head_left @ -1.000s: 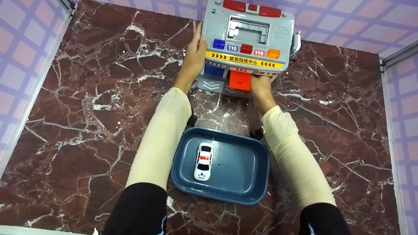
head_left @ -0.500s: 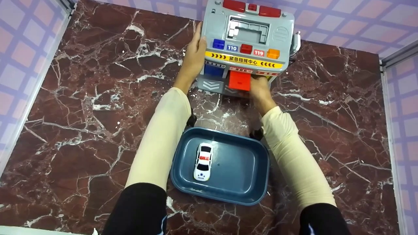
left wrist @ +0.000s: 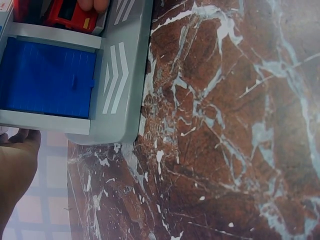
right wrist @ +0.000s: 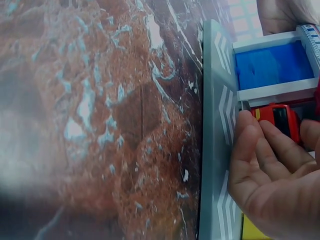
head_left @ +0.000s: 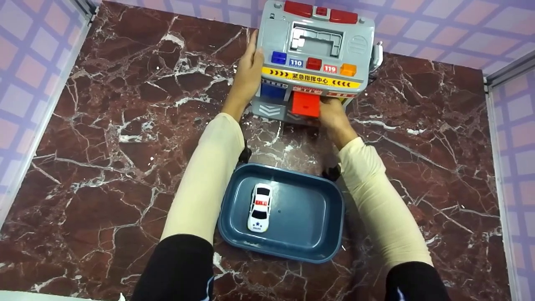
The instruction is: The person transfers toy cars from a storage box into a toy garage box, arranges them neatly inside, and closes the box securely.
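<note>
A grey toy rescue station [head_left: 276, 37] stands at the back, with a red flap door [head_left: 305, 104] raised over its middle bay. My left hand [head_left: 248, 71] rests along the station's left side, fingers extended. At the middle bay, my right hand [head_left: 334, 115] reaches under the raised door. In the right wrist view its fingers and thumb hold a small red toy car [right wrist: 280, 117] with a dark window. The car's front end [left wrist: 70, 17] shows in the left wrist view, two fingertips on it. A blue door [left wrist: 47, 77] covers the left bay.
A dark blue plastic tub [head_left: 280, 256] sits nearer, between the forearms, with a white toy police car [head_left: 260, 207] inside. The surface is reddish-brown marble [head_left: 108, 167]. Checkered purple panels [head_left: 443, 29] border it at the back and sides.
The right hand has drawn back slightly, and some yellow shows at the right bay behind it. The right forearm has shifted a little rightward. The left hand stays against the station.
</note>
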`<state>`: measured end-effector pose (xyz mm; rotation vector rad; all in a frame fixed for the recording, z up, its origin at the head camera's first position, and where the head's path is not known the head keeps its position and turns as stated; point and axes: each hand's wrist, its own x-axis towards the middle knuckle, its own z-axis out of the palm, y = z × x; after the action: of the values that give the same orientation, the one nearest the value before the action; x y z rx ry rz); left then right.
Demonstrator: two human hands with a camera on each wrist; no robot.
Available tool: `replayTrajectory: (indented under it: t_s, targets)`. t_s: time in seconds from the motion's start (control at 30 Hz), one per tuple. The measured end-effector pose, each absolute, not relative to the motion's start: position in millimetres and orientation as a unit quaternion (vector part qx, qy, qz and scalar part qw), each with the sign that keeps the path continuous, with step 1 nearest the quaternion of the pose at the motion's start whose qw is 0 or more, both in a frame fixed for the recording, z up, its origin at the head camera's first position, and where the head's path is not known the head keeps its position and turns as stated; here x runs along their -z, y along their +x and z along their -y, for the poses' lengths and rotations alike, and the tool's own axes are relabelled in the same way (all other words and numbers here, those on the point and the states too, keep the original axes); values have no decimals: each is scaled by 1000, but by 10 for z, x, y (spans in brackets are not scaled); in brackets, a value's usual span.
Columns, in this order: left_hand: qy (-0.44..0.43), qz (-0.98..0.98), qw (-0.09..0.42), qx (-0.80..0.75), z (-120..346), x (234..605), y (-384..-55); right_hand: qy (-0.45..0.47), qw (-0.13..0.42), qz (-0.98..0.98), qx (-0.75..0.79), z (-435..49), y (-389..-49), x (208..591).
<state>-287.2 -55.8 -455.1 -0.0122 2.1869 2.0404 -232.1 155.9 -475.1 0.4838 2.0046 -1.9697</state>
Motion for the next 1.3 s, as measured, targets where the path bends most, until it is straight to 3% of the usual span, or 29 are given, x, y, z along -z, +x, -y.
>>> replayTrajectory:
  t_s: [0.33, 0.43, 0.53, 0.7, 0.83, 1.0, 1.3]
  targets:
    - [-3, -730, 76, -679, 552, 4416, -2788, 93, 175, -828, 524, -1785, -2172, 4504]
    - [-6, -730, 75, -679, 559, 4403, -2783, 56, 118, -909, 396, -1810, -2071, 4351]
    - [-4, -731, 70, -678, 566, 4408, -2794, 34, 21, -952, 302, -1756, -1971, 4217]
    - [-5, -734, 74, -675, 558, 4432, -2808, -26, -145, -953, 265, -1612, -1869, 4119]
    - [-6, -734, 75, -675, 555, 4486, -2832, -126, -225, -933, 251, -1553, -1896, 4168]
    - [-7, -738, 73, -670, 561, 4567, -2873, -203, -232, -927, 216, -1545, -2008, 4306]
    - [10, -748, 52, -662, 561, 4590, -2891, -239, -236, -923, 189, -1529, -2134, 4461]
